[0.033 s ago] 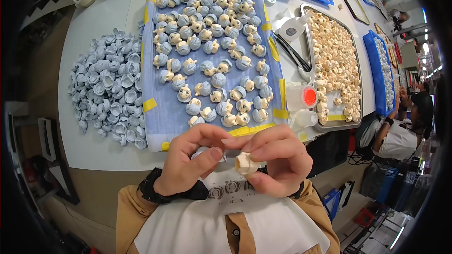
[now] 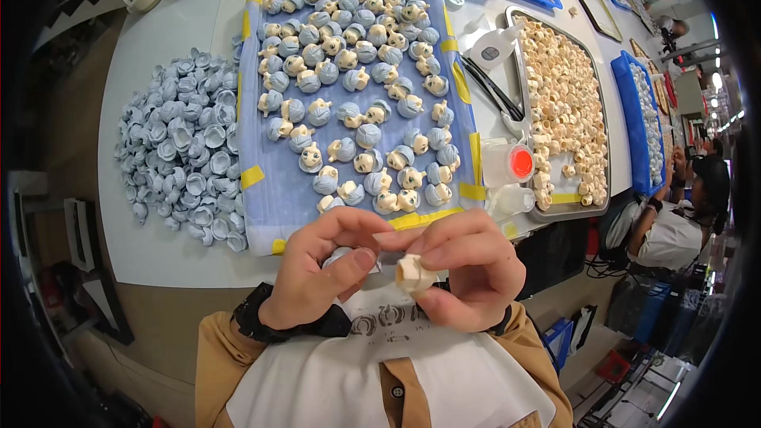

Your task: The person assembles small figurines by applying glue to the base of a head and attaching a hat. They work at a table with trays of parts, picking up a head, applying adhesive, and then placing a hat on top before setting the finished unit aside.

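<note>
In front of my chest, my right hand (image 2: 476,265) pinches a cream doll face piece (image 2: 414,276) between thumb and fingers, its hollow side showing. Close beside it, my left hand (image 2: 321,265) is curled round a pale blue doll hair piece (image 2: 338,256), mostly hidden by the fingers. The fingertips of both hands nearly meet. Just beyond them lies a blue cloth-lined tray (image 2: 273,186) edged with yellow tape, holding many doll heads (image 2: 369,160) with blue hair and painted faces.
A heap of loose blue hair pieces (image 2: 186,139) lies left of the tray. To the right are a metal tray (image 2: 606,182) of cream face pieces, a white squeeze bottle (image 2: 493,49), black-handled tweezers (image 2: 495,87) and a jar with a red top (image 2: 519,162). A co-worker (image 2: 674,214) sits far right.
</note>
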